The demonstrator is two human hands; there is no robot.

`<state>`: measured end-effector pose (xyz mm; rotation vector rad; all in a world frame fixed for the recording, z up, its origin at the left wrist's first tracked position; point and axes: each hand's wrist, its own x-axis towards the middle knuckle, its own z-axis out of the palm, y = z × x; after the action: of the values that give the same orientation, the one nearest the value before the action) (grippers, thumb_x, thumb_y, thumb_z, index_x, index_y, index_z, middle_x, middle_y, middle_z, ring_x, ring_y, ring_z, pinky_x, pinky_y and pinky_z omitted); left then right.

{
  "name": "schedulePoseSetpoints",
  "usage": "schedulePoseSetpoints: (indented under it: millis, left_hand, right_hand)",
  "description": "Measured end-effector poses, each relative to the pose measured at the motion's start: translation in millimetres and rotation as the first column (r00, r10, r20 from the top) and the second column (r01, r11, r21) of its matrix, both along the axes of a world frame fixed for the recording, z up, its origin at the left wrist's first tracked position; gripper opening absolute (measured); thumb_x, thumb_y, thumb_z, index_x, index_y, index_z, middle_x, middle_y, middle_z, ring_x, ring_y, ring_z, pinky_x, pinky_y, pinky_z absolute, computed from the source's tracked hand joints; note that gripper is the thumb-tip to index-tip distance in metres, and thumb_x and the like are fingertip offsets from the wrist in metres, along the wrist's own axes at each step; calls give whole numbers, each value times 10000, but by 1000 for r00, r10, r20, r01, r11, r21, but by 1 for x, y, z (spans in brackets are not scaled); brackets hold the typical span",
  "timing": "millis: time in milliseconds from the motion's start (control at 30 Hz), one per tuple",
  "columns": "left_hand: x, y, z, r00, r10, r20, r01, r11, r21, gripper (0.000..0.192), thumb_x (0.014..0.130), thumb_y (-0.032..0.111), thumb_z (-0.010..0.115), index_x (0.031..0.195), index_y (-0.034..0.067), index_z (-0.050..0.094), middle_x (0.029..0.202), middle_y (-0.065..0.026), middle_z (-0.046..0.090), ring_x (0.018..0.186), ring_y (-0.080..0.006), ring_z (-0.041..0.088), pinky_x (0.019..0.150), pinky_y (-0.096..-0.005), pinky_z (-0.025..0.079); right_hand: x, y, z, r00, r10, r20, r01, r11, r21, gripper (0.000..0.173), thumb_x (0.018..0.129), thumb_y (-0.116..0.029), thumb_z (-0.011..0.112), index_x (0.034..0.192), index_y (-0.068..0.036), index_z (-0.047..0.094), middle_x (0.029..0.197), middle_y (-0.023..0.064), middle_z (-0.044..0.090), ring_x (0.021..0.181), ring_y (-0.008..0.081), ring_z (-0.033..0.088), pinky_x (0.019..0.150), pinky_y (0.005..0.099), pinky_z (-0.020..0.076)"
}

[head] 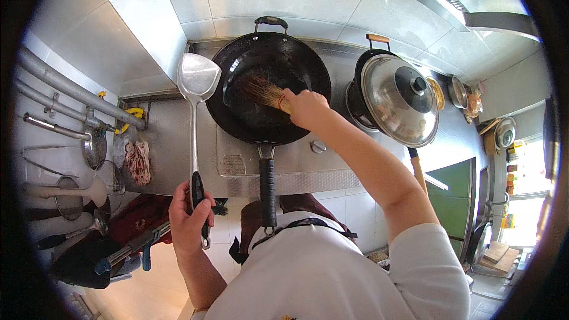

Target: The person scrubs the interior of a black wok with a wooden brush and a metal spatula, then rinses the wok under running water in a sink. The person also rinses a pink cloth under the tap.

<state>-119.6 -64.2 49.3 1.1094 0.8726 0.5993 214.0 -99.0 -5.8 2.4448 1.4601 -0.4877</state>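
Observation:
A black wok (249, 124) stands on the stove in front of me, its wrapped handle (267, 191) pointing towards my body. My right hand (307, 106) grips a bamboo wok brush (262, 91). The brush's dark bristle tips lie inside the wok, over its inner surface. Upright in my left hand (191, 218) is a metal wok spatula (198, 78) with a black grip. Its broad blade is raised by the wok's left rim; whether the two touch, I cannot tell.
To the right sits a second wok with a domed metal lid (398, 98). A stove knob (318, 146) is below the first wok. Pipes (66, 82) and hanging ladles and strainers (95, 146) line the left wall. A crumpled patterned cloth or bag (138, 162) lies on the left counter.

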Motion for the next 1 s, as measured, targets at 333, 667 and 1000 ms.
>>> schedulePoseSetpoints:
  millis: [333,667,1000]
  left_hand:
    - [-6,-9,-2,1000,15,-28,-17,997,-81,383,799,7,583,1158,-35,456,803,-64,587,536,-70,491,473,-201,414]
    - [5,-12,-5,997,-65,-44,61,993,-97,347,793,6,580,1123,-32,479,814,-42,578,552,-58,501,482,-197,424]
    - [3,-17,-13,989,-121,-84,110,986,-125,373,802,39,582,1143,-55,462,812,-57,578,574,-66,510,508,-203,437]
  right_hand:
    - [12,-11,38,983,166,82,-165,986,-19,445,856,-233,574,1275,-152,446,1073,159,586,887,307,652,700,401,538]
    - [15,-24,54,978,207,39,-195,958,-209,509,851,-233,585,1338,-235,436,1072,137,575,911,291,641,721,389,530]
    - [29,16,90,834,451,319,-434,892,-127,519,850,-242,594,1343,-283,438,1002,89,585,858,245,642,680,373,520]
